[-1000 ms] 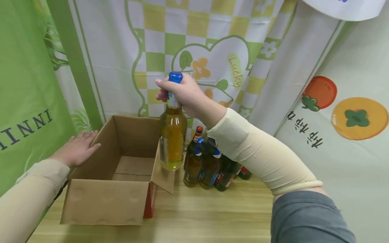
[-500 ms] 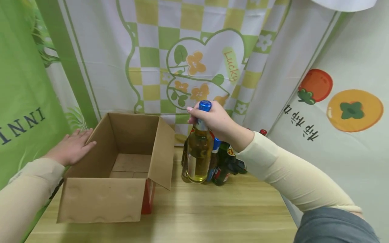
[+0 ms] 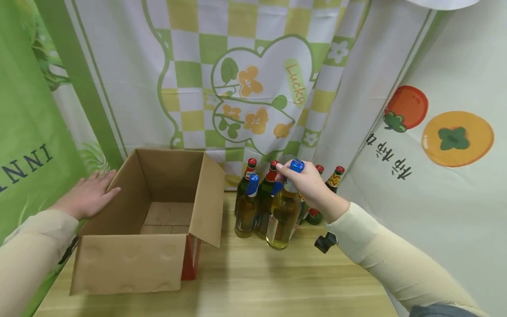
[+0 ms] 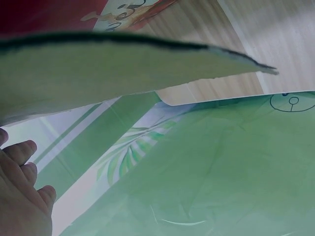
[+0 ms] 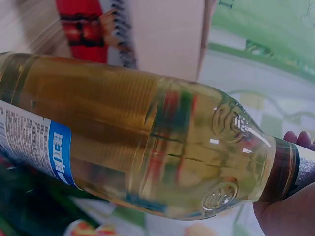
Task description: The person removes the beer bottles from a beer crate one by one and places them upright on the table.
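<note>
My right hand (image 3: 312,184) grips a beer bottle (image 3: 283,215) by its neck, just below the blue cap. The bottle is clear glass with yellow liquid and a white and blue label, which shows in the right wrist view. It is nearly upright, in front of several standing bottles. My left hand (image 3: 89,193), fingers straight, rests along the left edge of the open cardboard box (image 3: 128,262). In the left wrist view, the fingers of the left hand (image 4: 24,189) appear below a box flap (image 4: 123,73). The visible part of the box floor is bare cardboard.
Several bottles stand at the back of the wooden table (image 3: 277,286), among them a blue-capped brown bottle (image 3: 246,215) and a red-capped bottle (image 3: 336,178). A small black object (image 3: 326,242) shows below the right sleeve. Printed curtains (image 3: 190,79) hang right behind the table.
My right hand has carried the beer bottle from beside the box's right edge, rightward and down, to the front of the bottle group. The left hand has stayed on the box edge.
</note>
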Demonstrator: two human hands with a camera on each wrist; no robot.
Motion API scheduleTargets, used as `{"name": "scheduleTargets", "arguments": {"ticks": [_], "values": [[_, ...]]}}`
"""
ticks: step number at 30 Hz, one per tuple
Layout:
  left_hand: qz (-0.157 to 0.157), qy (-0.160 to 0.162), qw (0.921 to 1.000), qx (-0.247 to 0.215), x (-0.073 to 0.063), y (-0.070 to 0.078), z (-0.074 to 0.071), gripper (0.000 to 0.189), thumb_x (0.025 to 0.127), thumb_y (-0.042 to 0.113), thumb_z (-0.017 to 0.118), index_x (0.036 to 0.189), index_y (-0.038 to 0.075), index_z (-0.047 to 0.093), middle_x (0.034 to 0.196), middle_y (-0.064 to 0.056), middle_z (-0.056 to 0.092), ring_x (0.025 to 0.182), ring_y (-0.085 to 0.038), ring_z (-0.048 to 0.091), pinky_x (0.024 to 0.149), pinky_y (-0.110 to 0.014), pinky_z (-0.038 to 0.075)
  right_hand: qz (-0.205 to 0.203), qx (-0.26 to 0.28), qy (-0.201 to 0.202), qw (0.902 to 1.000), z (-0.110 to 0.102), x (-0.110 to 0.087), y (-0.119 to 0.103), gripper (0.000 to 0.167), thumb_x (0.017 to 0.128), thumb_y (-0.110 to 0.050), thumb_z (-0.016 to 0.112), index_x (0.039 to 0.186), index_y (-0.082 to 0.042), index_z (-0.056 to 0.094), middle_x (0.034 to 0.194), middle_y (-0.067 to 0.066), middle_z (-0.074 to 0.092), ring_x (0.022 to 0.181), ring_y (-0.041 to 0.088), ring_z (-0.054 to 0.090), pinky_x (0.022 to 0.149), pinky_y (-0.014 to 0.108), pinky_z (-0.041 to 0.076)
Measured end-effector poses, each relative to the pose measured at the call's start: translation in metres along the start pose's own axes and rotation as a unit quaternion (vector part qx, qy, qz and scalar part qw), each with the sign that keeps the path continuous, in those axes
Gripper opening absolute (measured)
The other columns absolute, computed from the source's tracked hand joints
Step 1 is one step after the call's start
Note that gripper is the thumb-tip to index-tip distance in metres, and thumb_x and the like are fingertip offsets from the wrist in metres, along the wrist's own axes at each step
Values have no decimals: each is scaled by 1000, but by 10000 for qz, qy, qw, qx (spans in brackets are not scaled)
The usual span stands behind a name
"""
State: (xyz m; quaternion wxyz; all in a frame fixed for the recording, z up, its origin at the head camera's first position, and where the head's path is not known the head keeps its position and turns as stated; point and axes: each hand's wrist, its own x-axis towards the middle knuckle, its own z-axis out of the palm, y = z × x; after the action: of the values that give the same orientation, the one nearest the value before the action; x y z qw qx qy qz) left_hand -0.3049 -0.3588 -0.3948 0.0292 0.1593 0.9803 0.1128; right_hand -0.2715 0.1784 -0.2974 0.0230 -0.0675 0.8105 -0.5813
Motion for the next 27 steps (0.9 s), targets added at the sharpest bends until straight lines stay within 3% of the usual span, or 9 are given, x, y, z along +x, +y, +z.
{"name": "scheduleTargets", "arguments": {"ticks": [9,15,21,27], "values": [[-8,12,10000,68,-5,-2,-4,70,114,35,27,152,-23,17,153,-47,19,139,-70,13,110,-80,11,368,-354,485,9975,-23,-9,46,26,104,-24,64,89,-4,72,83,-1,73,91,21,66,87,33,48],[10,-17,9999,104,-3,-3,-3,70,114,35,27,152,-23,17,153,-47,19,139,-70,13,109,-81,11,749,269,1028,9915,-42,-15,77,24,105,-20,63,87,-5,71,78,-7,71,78,11,63,72,20,49],[10,-61,9999,108,-1,-2,-5,70,114,35,26,152,-23,17,152,-48,19,139,-69,11,109,-81,10,790,414,1428,9857,-58,-14,104,21,105,-18,62,91,-3,68,79,-8,70,84,10,67,86,20,51],[10,-91,9999,100,3,1,-1,70,113,35,26,152,-23,17,152,-47,18,139,-70,11,109,-81,10,816,411,1895,9776,-80,-10,131,22,106,-21,62,90,-8,67,75,-12,68,85,9,65,91,24,46]]}}
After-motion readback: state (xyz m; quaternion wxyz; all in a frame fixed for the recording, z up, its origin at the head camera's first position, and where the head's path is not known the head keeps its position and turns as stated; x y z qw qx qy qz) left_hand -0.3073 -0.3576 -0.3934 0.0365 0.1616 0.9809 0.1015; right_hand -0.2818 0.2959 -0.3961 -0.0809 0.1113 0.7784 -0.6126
